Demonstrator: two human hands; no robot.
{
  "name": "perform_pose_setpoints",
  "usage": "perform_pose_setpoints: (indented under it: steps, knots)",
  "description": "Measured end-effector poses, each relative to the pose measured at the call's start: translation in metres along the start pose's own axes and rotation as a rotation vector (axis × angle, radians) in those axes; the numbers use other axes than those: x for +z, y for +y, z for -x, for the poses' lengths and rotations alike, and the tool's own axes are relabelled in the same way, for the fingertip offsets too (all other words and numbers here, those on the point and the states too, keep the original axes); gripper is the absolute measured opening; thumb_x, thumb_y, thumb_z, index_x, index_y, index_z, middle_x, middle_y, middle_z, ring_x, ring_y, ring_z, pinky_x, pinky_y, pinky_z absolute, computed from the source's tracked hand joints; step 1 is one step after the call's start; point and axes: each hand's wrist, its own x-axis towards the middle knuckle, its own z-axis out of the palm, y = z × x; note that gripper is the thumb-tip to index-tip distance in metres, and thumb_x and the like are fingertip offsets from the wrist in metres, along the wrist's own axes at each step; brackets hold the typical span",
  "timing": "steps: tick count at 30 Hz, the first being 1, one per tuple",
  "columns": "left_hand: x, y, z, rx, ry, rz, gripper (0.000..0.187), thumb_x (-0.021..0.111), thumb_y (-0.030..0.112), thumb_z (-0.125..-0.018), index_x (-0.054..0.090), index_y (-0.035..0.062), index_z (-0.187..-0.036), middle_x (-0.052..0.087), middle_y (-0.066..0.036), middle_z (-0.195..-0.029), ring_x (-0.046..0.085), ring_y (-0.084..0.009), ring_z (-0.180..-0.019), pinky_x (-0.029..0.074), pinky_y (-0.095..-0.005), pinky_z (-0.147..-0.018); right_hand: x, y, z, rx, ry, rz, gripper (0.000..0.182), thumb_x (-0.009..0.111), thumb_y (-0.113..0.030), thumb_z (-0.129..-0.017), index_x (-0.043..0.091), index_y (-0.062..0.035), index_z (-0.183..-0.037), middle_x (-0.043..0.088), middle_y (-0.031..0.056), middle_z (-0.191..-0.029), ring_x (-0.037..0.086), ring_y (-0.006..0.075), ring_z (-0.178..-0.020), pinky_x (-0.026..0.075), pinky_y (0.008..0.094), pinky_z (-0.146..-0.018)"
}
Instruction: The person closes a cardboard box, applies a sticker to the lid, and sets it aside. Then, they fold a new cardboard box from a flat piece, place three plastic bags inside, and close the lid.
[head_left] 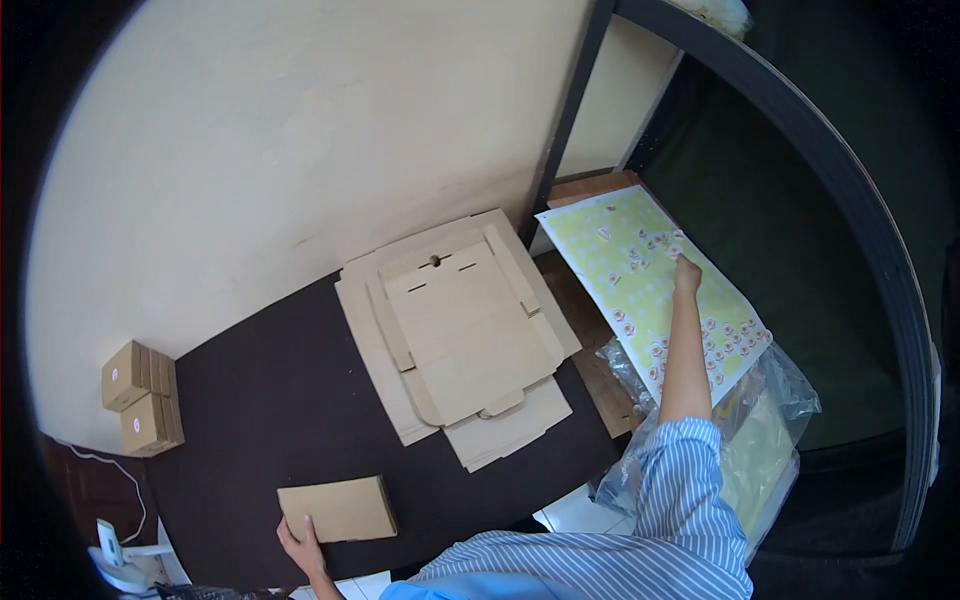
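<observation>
My left hand [302, 545] holds the near left corner of a closed brown cardboard box [342, 508], which lies on the dark table at the lower left, thumb on top. My right hand [687, 272] is stretched out to the right, over a yellow-green sheet [600, 245] that bears many small round stickers. Its fingers are pressed together at the stickers near the middle of the sheet; anything between them is too small to make out.
Flat unfolded cardboard pieces [475, 330] lie stacked on the dark table [260, 400]. Small boxes [145, 398] with round stickers stand at the far left by the wall. Clear plastic bags [765, 440] lie below the sheet. A dark frame [570, 110] rises at the right.
</observation>
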Motion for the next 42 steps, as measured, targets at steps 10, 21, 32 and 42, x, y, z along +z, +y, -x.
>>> perform_pose_setpoints:
  steps: [10, 21, 32, 42]
  knots:
    - [-0.019, 0.021, 0.003, -0.044, -0.33, 0.532, 0.058, 0.071, 0.004, -0.072, 0.045, 0.0038, -0.124, 0.054, -0.009, -0.118, 0.056, -0.0137, -0.089, 0.045, -0.0248, -0.068, -0.017, -0.083, 0.396, -0.07, -0.496, -0.644, 0.018, 0.05, -0.021, -0.092, 0.054, -0.0051, -0.086, 0.051, 0.0003, -0.08, 0.047, 0.0092, -0.076, 0.04, 0.0249, -0.069]
    - [-0.078, -0.079, -0.04, -0.048, -0.391, 0.789, 0.046, 0.064, 0.003, -0.08, 0.049, 0.0001, -0.123, 0.051, -0.009, -0.118, 0.054, -0.0139, -0.091, 0.05, -0.0259, -0.075, -0.04, -0.091, 0.714, 0.558, -1.115, -0.622, 0.016, 0.053, -0.018, -0.09, 0.057, -0.0076, -0.102, 0.059, 0.0053, -0.106, 0.051, 0.0161, -0.106, 0.036, 0.0363, -0.094]
    - [-0.181, -0.205, -0.109, -0.094, -0.077, 0.242, 0.063, 0.064, 0.026, -0.081, 0.039, 0.0021, -0.134, 0.046, -0.019, -0.127, 0.042, -0.0303, -0.118, 0.029, -0.0414, -0.101, 0.082, -0.151, 0.873, 0.259, -1.604, -0.402, 0.023, 0.058, -0.02, -0.087, 0.057, -0.0015, -0.101, 0.048, 0.0096, -0.128, 0.045, 0.018, -0.115, 0.033, 0.0332, -0.099]
    - [-0.17, -0.207, -0.086, 0.304, 0.147, -0.002, 0.053, 0.063, 0.021, -0.079, 0.045, 0.0072, -0.126, 0.046, -0.011, -0.129, 0.041, -0.0277, -0.12, 0.024, -0.0416, -0.099, 0.115, -0.244, 0.883, -0.978, -1.884, 0.066, 0.014, 0.058, -0.018, -0.079, 0.063, -0.0046, -0.083, 0.055, 0.0145, -0.097, 0.054, 0.0295, -0.091, 0.044, 0.0368, -0.083]
